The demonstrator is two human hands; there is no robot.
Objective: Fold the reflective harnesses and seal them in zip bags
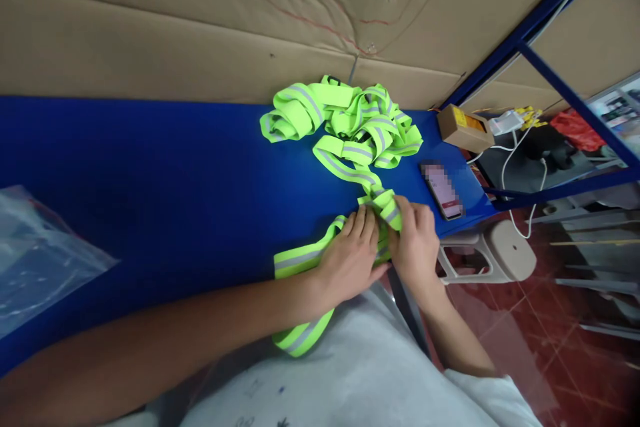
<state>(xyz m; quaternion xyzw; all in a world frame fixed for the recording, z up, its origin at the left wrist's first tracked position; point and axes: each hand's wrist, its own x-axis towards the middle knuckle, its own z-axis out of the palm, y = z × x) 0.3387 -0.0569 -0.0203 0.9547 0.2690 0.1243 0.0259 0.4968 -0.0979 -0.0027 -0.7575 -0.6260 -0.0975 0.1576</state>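
Observation:
Neon-green straps with a grey stripe lie in a loose heap (370, 120) near the back of the blue table, with black buckles among them. One strap (300, 259) runs from the heap to the table's front edge and hangs in a loop over it. My left hand (353, 253) lies over this strap, palm down, its fingers stretched out side by side. Just right of it, my right hand (415, 240) has its fingers curled round a folded bunch of the strap. The two hands nearly touch.
A phone (444, 192) lies at the table's right end, with a small cardboard box (465, 129) behind it. A clear plastic bag (45, 253) is at the left. Cardboard (200, 47) lines the back. Beyond the right edge are a stool (507, 250) and a blue metal frame (575, 93).

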